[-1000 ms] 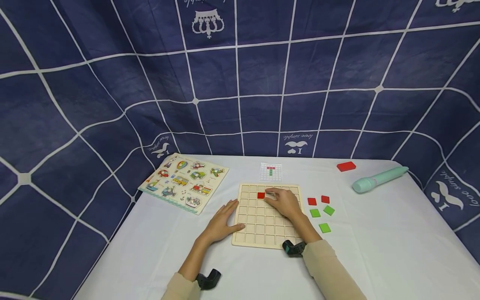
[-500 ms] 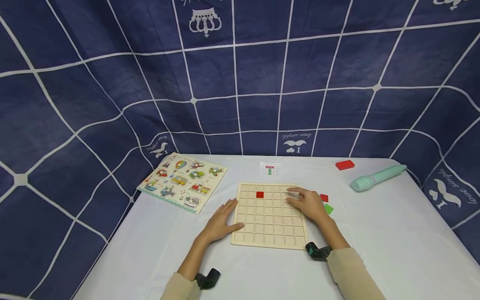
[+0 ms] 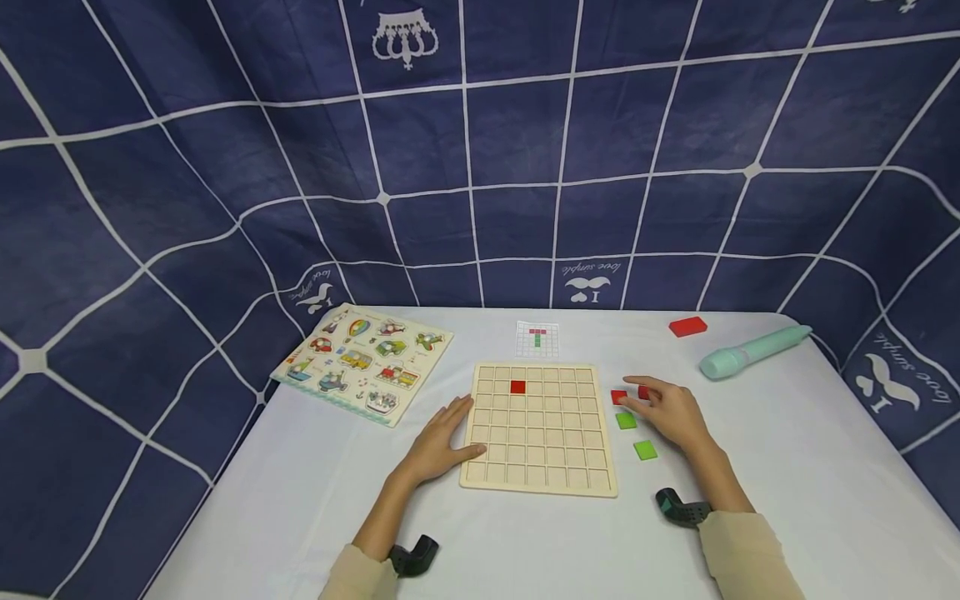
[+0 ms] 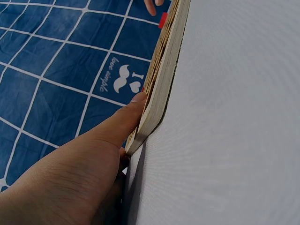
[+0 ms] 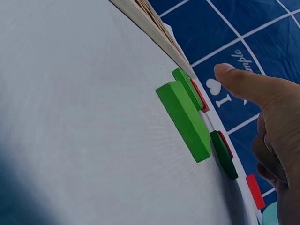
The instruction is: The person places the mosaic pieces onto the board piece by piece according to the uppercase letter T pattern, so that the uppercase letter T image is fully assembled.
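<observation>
My left hand [image 3: 437, 447] rests along the left edge of a wooden grid board [image 3: 536, 433], its thumb on the frame. The left wrist view shows that thumb laid on the board's side [image 4: 164, 84]. One red square tile [image 3: 518, 387] sits in a cell of an upper row. Right of the board, my right hand [image 3: 672, 414] hovers over the loose tiles with thumb and index finger apart, nothing pinched. A red tile [image 3: 618, 397] lies by the thumb tip; another red tile shows between the fingers. Green tiles [image 3: 626, 421] lie nearby, one of them [image 5: 224, 154] under the hand.
A small pattern card [image 3: 537, 340] with a red and green T lies behind the board. A vehicle picture puzzle [image 3: 367, 362] is at the left. At the back right are a red block [image 3: 687, 327] and a mint-green microphone-shaped object [image 3: 753, 352]. A dark curtain stands behind the table.
My right hand has let go of the red tile in the grid and moved right, off the board, to over the loose tiles. The left hand has stayed on the board's edge.
</observation>
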Demonstrator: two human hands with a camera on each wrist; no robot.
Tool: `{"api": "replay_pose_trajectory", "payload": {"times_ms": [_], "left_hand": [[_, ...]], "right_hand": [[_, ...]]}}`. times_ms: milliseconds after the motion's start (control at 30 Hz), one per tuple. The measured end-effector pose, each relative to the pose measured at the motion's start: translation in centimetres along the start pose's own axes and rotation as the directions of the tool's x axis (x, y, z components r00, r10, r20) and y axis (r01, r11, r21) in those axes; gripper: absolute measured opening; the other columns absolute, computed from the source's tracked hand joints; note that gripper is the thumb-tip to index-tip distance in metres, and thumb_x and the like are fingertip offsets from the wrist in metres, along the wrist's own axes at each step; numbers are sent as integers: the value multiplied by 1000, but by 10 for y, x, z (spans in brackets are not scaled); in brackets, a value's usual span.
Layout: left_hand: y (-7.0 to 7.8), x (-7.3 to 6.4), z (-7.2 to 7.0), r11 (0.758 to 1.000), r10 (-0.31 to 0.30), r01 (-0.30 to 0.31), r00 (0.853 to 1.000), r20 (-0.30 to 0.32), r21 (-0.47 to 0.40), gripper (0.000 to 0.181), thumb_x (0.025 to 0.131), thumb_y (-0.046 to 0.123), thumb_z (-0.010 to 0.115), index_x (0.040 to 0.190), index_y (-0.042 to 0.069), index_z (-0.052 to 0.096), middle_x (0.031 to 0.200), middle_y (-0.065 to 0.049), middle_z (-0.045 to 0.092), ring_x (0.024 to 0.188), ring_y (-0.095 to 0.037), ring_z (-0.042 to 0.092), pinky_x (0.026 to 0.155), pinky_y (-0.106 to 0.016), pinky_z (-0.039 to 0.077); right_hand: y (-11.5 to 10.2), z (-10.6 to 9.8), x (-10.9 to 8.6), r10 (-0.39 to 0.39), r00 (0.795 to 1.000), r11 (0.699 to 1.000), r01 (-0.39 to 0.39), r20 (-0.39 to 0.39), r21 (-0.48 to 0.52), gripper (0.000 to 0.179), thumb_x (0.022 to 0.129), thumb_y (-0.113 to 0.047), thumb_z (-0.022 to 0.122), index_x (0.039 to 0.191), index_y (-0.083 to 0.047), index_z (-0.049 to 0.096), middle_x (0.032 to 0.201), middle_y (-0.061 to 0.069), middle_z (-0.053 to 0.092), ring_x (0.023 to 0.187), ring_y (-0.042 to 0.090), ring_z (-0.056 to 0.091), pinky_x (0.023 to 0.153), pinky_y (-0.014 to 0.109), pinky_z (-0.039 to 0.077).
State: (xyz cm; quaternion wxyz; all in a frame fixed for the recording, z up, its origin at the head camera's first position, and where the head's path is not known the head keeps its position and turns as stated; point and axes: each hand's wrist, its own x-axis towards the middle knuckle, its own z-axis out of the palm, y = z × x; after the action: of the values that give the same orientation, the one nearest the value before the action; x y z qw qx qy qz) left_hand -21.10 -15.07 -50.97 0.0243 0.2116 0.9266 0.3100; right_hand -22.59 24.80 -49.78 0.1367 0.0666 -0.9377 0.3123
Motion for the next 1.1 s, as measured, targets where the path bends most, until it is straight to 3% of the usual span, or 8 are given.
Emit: {"api": "replay_pose_trajectory", "payload": {"times_ms": [1100], "left_hand": [[1,0,-1,1000,6,-6,1000,0,24,88,79,54,65,145,8,29,149,-6,27,138,-23,17,112,-40,11]], "right_hand": [[7,5,0,32,996,999,-29,83,-35,41,77,-34,75,108,-8,69,50,-4,32,48,13,30,46,25,24]]}}
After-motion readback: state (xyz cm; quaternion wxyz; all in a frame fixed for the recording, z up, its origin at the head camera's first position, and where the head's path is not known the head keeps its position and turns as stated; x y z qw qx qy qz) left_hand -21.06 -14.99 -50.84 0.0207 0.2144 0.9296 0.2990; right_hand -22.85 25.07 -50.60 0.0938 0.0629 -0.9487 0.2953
